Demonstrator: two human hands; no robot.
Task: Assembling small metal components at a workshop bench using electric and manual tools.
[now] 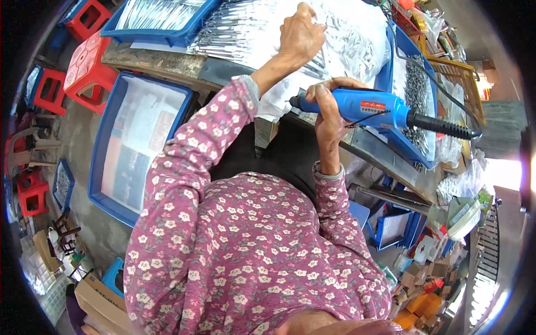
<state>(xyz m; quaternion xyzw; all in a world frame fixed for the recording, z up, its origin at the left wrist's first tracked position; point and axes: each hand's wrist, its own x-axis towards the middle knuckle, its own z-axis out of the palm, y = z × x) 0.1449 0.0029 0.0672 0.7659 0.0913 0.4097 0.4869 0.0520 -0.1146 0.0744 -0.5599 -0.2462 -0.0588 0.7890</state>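
Note:
My right hand (326, 109) is wrapped round a blue corded electric screwdriver (365, 106), held level above the table's near edge. Its dark nose points left and the black cord leaves at the right. Farther away, my left hand (301, 36) reaches over the white-covered tabletop with its fingers curled down among shiny metal parts. What those fingers pinch, if anything, is hidden. Slim silver metal pieces (231, 33) lie in rows left of that hand, and a loose heap of silver pieces (354, 39) spreads to its right.
At the far left, a blue tray (181, 40) holds more slim pieces. Another blue tray (430, 159) with small dark metal parts stands at right. A lined blue bin (95, 167) sits left of my arm, near red stools (86, 70). Cartons (103, 301) lie lower left.

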